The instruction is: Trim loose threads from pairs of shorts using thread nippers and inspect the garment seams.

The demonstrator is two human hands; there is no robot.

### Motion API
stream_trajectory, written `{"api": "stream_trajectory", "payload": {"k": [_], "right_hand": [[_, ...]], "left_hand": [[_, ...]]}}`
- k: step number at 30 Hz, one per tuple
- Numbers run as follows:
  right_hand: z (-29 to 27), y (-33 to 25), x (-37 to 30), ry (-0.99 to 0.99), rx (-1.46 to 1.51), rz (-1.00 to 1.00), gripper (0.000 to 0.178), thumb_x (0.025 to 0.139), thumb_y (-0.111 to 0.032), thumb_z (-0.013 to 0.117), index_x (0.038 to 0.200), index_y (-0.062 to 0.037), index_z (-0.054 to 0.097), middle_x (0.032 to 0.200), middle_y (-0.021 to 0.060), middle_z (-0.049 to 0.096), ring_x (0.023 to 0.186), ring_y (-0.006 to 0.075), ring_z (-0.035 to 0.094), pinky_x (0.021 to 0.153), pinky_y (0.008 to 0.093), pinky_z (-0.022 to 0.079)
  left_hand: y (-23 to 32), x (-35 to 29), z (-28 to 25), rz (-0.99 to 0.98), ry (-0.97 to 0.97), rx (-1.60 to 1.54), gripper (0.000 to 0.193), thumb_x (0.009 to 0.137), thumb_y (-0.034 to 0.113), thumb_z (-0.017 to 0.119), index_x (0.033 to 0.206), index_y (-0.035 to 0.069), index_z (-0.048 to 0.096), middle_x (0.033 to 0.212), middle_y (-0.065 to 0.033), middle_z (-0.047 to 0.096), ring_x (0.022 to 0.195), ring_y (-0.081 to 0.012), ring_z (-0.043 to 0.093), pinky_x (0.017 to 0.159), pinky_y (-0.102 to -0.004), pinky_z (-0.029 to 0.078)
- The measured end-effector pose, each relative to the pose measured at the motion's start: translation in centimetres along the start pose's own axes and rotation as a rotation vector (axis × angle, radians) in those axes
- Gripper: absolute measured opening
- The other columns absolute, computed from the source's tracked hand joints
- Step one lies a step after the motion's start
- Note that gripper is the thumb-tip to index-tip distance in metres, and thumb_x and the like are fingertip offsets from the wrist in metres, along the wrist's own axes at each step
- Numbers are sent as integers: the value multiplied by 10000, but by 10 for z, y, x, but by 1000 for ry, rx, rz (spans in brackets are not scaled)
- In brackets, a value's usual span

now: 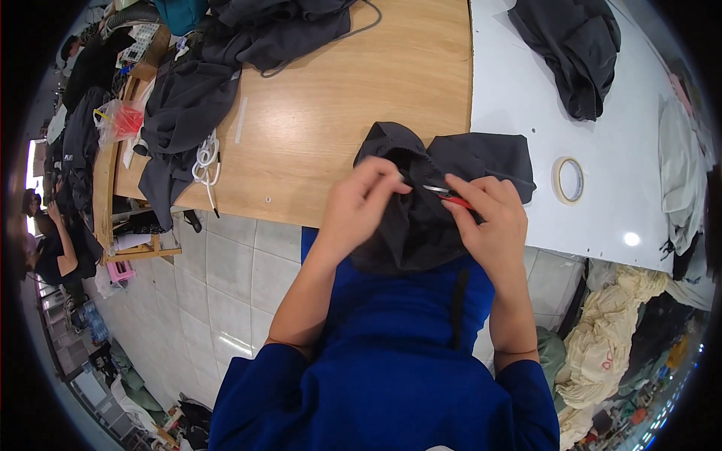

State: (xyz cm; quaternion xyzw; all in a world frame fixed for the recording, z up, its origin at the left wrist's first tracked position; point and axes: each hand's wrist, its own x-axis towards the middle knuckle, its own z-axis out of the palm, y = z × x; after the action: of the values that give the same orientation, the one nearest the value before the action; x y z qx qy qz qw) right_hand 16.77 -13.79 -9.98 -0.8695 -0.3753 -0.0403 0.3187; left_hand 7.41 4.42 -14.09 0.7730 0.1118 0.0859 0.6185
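A dark grey garment [410, 233] lies gathered across the table's front edge and hangs down against my blue clothing. Its ruched opening faces up. My right hand [492, 218] is closed around small red-handled thread snips [457, 201], whose metal blades point left over the fabric. At the opening's left side, my left hand [361, 203] is closed in a pinch at the cloth. That hand is smeared by motion, and I cannot make out what sits between its fingertips.
On the white tabletop [519, 98] lie a roll of tape [569, 180] and another dark garment [575, 56]. More dark garments [278, 30] are heaped at the far left of the wooden tabletop [338, 90], with a white cord [205, 161] nearby. Cream cloth [609, 331] is piled low right.
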Motion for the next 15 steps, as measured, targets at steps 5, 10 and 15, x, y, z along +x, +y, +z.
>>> {"api": "stream_trajectory", "payload": {"k": [5, 10, 15], "right_hand": [[-12, 8, -7, 24, 333, 162, 245, 758, -54, 677, 1002, -35, 663, 763, 89, 610, 673, 207, 562, 629, 258, 438], [-27, 2, -21, -19, 526, 294, 253, 795, -40, 645, 1046, -12, 638, 771, 96, 592, 688, 162, 551, 640, 232, 423], [-22, -9, -38, -140, 625, 261, 264, 810, -47, 630, 1072, -17, 616, 844, 101, 602, 718, 174, 566, 672, 236, 437]], "left_hand": [[-14, 4, -39, 244, 685, 331, 179, 866, 85, 580, 1039, 40, 567, 720, -71, 612, 800, -192, 598, 738, -298, 456], [-4, -27, -55, -367, 48, 357, 245, 882, 259, 591, 902, 20, 639, 679, -85, 618, 633, -170, 595, 634, -284, 466], [-13, -59, -3, -491, -219, 125, 336, 871, 335, 624, 902, 2, 656, 729, -72, 653, 661, -128, 603, 629, -246, 470]]}}
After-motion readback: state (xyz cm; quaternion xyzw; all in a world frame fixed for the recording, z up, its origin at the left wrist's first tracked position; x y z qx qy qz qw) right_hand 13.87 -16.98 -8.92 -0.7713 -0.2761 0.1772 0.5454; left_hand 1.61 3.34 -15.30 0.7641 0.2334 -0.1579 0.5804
